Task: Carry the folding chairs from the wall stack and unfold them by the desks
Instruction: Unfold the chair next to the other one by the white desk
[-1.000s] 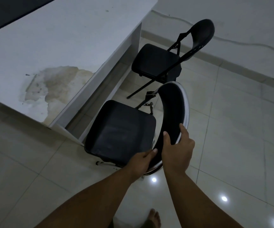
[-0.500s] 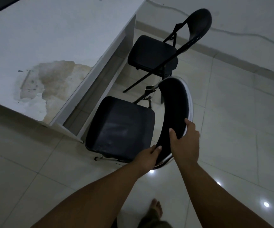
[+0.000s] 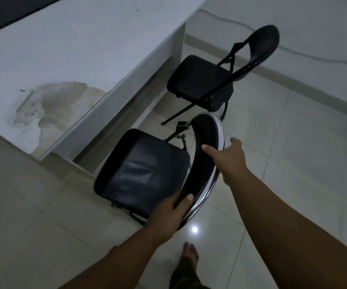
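Observation:
An unfolded black folding chair [image 3: 141, 167] with a chrome-rimmed backrest stands on the tiles beside the white desk [image 3: 80, 49]. My left hand [image 3: 168, 211] grips the lower end of its backrest, thumb curled over the inner face. My right hand [image 3: 226, 157] holds the backrest's upper rim, thumb on the padded side and fingers behind the chrome edge. A second black folding chair [image 3: 201, 80] stands unfolded farther along the desk.
The desk top carries a large peeled, stained patch [image 3: 49, 107] near its corner. A cable [image 3: 293, 51] runs along the wall above the skirting. My bare foot [image 3: 189, 255] stands on the glossy tiles behind the near chair. Open floor lies to the right.
The near chair has shifted slightly toward the desk. My right hand slid higher along the backrest rim and my left hand moved onto the backrest's lower end.

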